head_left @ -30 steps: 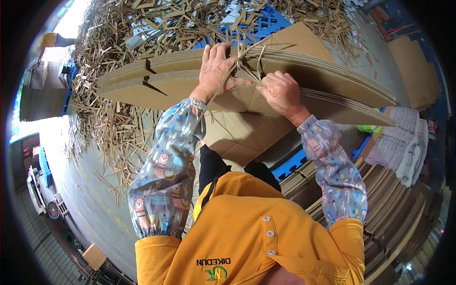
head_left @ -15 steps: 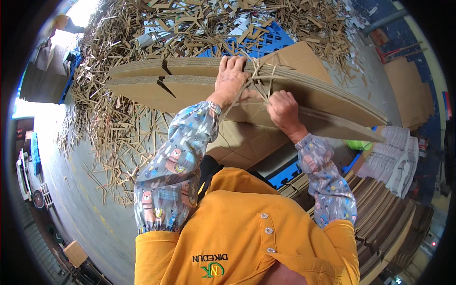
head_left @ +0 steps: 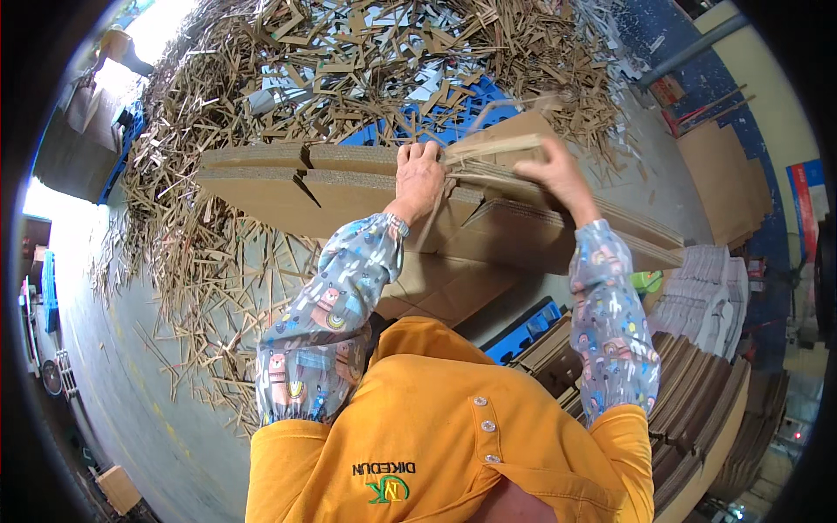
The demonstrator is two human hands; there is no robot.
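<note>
A bundle of flat, slotted cardboard sheets (head_left: 349,186) stands on edge in front of me, its long corrugated edges facing up. My left hand (head_left: 418,180) is closed over the top edge near its middle, beside the place where the twine (head_left: 493,148) crosses. A loose tail of that pale twine hangs down just right of the hand. My right hand (head_left: 560,177) is blurred by motion, above the right half of the bundle. Its fingers are bent round the twine, which stretches from beside my left hand. The knot is partly hidden.
Cardboard scraps (head_left: 235,113) lie heaped beyond the bundle, around a blue plastic pallet (head_left: 475,100). Stacked cardboard (head_left: 689,410) stands at my right, near pale grey sheets (head_left: 702,292). Larger flat cardboard (head_left: 719,183) leans at the far right. Grey floor (head_left: 131,349) runs along the left.
My right hand has moved right and slightly up, away from my left hand, drawing the twine out. The twine loops are now pulled close to the bundle, and its right half looks bent.
</note>
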